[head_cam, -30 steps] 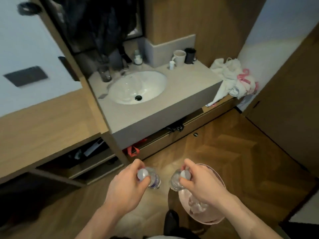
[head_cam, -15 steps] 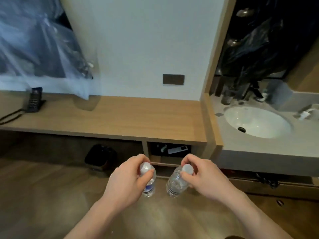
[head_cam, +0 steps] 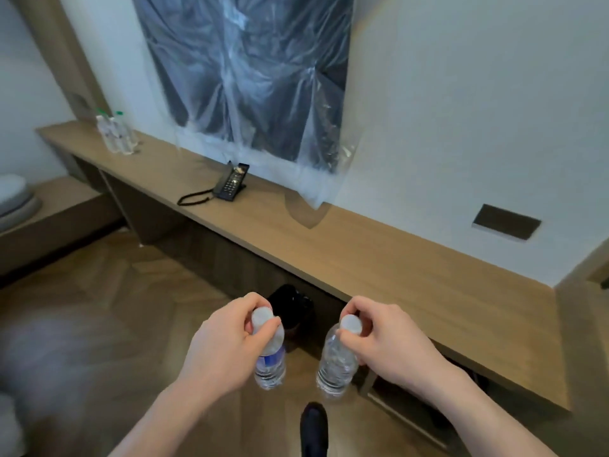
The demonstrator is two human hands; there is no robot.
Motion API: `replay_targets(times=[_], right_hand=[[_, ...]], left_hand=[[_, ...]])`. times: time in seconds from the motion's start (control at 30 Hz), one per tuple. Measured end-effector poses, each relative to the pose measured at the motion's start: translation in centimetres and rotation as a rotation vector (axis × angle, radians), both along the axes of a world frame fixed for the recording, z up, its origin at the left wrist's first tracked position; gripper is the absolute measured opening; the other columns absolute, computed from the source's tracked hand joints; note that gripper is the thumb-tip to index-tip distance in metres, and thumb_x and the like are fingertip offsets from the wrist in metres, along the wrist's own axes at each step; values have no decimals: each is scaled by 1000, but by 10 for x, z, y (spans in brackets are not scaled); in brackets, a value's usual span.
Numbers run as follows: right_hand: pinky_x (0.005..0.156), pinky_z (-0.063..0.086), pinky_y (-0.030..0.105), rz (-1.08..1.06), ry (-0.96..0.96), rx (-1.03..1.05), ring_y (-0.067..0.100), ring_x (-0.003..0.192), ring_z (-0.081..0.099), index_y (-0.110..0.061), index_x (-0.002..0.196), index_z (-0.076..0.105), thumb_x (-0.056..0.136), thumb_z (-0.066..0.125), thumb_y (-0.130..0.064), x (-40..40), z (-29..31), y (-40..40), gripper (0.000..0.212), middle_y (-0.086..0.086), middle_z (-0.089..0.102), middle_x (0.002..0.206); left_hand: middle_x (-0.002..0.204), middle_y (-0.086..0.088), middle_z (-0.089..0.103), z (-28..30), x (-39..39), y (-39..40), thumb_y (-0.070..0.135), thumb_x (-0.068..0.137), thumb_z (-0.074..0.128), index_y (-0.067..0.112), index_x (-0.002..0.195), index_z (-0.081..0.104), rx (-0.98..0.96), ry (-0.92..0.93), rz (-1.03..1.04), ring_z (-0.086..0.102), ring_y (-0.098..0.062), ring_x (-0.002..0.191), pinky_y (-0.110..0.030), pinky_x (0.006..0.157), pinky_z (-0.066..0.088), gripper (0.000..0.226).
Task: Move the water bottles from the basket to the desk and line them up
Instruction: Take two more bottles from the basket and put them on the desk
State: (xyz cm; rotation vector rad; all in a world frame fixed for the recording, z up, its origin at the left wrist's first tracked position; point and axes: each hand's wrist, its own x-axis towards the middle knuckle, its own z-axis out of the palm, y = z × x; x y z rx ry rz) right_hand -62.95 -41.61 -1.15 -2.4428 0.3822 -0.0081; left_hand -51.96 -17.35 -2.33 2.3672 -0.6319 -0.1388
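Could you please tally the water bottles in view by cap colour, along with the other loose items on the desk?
Clear plastic water bottles with white caps, one in the left hand and one in the right hand: 2
Clear plastic water bottles with green caps, standing at the far end of the wooden desk: 2
Black corded telephone: 1
Total: 5
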Motion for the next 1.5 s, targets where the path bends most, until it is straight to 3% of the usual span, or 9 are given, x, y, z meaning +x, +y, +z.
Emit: replay_targets(times=[0.17, 0.3, 0.43, 0.57, 0.63, 0.77, 1.0, 1.27, 1.5], right_hand=[[68, 60, 37, 115, -22, 37, 10, 81, 68, -37, 95, 63, 90, 70, -50, 101, -8, 3, 15, -16, 71, 86], [60, 49, 29, 203, -14, 36, 7, 75, 63, -37, 92, 61, 92, 70, -47, 176, -10, 1, 13, -14, 69, 82], [59, 44, 25, 309, 5, 3, 10, 77, 62, -35, 93, 59, 92, 69, -50, 258, -2, 3, 18, -13, 67, 82], [57, 38, 23, 432, 13, -80, 9, 75, 60, -35, 93, 57, 93, 68, -53, 339, 9, 19, 21, -13, 64, 80], [57, 40, 26, 472, 8, -103, 10, 76, 60, -35, 93, 56, 92, 66, -55, 377, 11, 34, 23, -14, 64, 79], [67, 55, 36, 502, 5, -85, 11, 79, 63, -37, 95, 57, 90, 67, -58, 453, 11, 68, 24, -14, 67, 83], [72, 63, 40, 506, -10, -42, 12, 84, 65, -40, 96, 54, 92, 66, -57, 571, 5, 148, 21, -10, 67, 88], [67, 64, 39, 394, -29, 34, 11, 78, 71, -40, 94, 52, 94, 68, -54, 676, 2, 225, 21, -5, 69, 88], [62, 60, 46, 349, -24, 27, 18, 72, 70, -38, 94, 52, 91, 64, -59, 765, 11, 267, 24, 0, 67, 84]], left_hand=[[83, 20, 66, -2, 75, 13, 50, 95, 63, 38, 98, 61, 26, 27, 147, 63, 4, 83, -9, 56, 40, 13], [87, 21, 68, 0, 137, 21, 51, 94, 64, 39, 99, 61, 26, 45, 230, 61, 10, 89, -11, 59, 45, 14], [89, 20, 68, 4, 192, 30, 50, 93, 65, 40, 98, 60, 17, 41, 358, 67, -3, 84, -18, 66, 54, 13], [88, 21, 68, 9, 237, 53, 46, 95, 65, 40, 98, 61, -57, 12, 477, 66, -1, 83, -21, 68, 56, 8], [85, 19, 68, 12, 259, 71, 42, 96, 66, 37, 97, 63, -116, 8, 534, 66, -4, 83, -15, 63, 48, 6], [86, 24, 67, 16, 315, 115, 37, 97, 67, 32, 93, 65, -159, -49, 635, 65, -7, 81, -23, 61, 49, 7], [84, 19, 69, 6, 435, 203, 45, 91, 71, 39, 96, 64, -77, -45, 675, 67, -7, 79, -39, 70, 61, 11], [91, 19, 66, 26, 567, 283, 50, 95, 63, 39, 99, 60, 51, -28, 540, 63, -6, 82, -19, 62, 42, 12], [93, 18, 66, 31, 674, 316, 50, 96, 63, 39, 104, 60, 17, -17, 521, 64, -5, 81, -13, 61, 41, 14]])
